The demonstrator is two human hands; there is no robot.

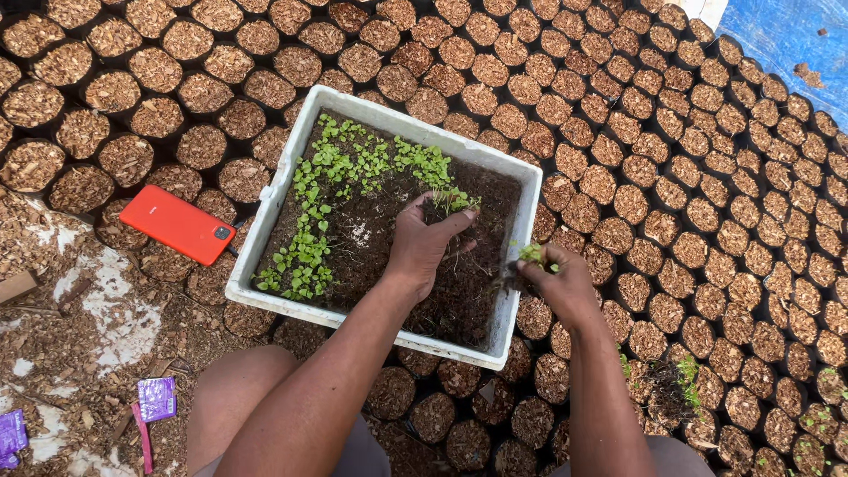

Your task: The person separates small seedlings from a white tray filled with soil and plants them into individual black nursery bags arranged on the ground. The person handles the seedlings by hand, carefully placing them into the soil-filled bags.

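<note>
The seedling is sitting pinched between the fingertips of the right hand, its green leaves pointing up toward twelve o'clock, just past the right rim of the white tray. The left hand is lying at nine o'clock from it, inside the tray, fingers curled around a clump of dark soil and sprouts. The right hand is the nearer one to the filled nursery pots, which are lying at three o'clock. The row of seedlings in the tray is running roughly twelve to six, well apart from both hands.
</note>
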